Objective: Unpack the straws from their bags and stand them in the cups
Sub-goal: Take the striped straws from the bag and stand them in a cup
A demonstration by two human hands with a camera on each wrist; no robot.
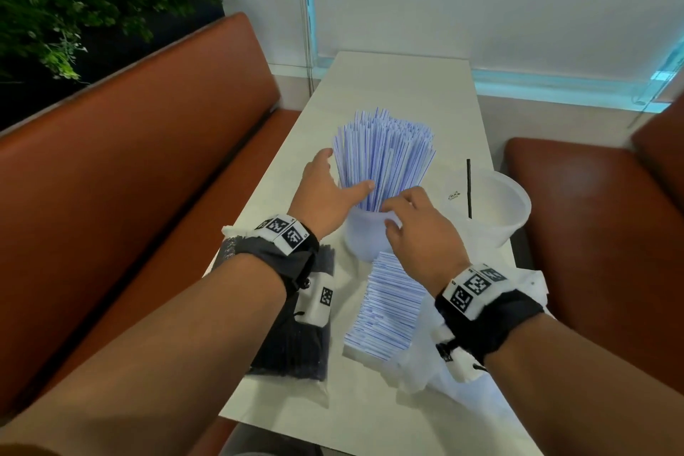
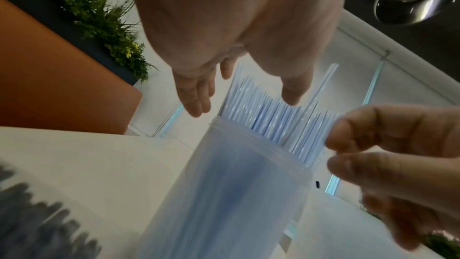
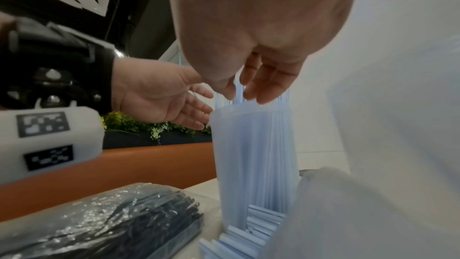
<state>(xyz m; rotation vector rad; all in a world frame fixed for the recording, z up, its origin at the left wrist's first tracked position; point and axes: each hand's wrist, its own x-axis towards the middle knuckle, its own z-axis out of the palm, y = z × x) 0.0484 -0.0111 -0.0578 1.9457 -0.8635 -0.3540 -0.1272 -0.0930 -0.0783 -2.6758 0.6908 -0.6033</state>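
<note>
The near cup is standing on the table, half hidden behind both relaxed, empty hands: left hand, right hand. Its wrapped straws are uncountable. 2 cups, 2 bags, 1 black straw.

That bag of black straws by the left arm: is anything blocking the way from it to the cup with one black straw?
Yes. The full cup of white straws, both hands and a loose straw stack lie between the black straw bag and the emptier cup.
</note>
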